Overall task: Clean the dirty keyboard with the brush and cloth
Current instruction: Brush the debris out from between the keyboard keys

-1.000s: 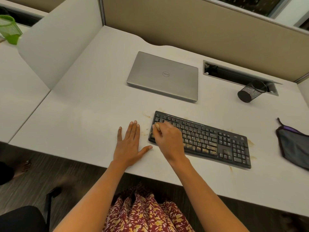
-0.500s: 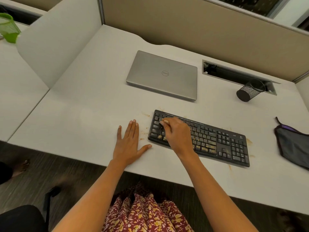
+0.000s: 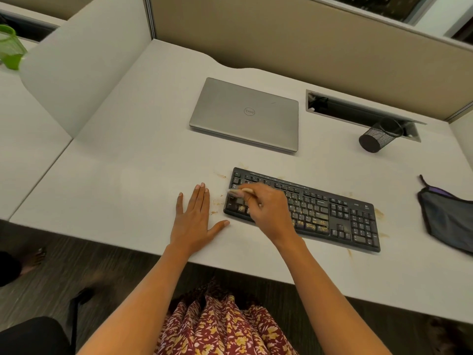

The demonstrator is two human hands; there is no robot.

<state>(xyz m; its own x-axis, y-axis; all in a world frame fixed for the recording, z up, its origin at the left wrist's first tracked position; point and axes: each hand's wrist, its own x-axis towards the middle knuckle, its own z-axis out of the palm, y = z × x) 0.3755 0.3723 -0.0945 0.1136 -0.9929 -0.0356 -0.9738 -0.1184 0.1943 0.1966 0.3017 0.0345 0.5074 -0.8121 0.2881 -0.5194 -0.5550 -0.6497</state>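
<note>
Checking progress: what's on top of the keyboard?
Crumbs on the keyboard's lower rows, and the right hand holding a brush at its left end; keys beneath that hand are hidden.

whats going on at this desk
A person is cleaning a dirty black keyboard. The right hand holds a small brush on the keys at its left end; the left hand rests flat on the desk beside it. Crumbs show on the lower key rows. The dark cloth lies untouched at the right.
</note>
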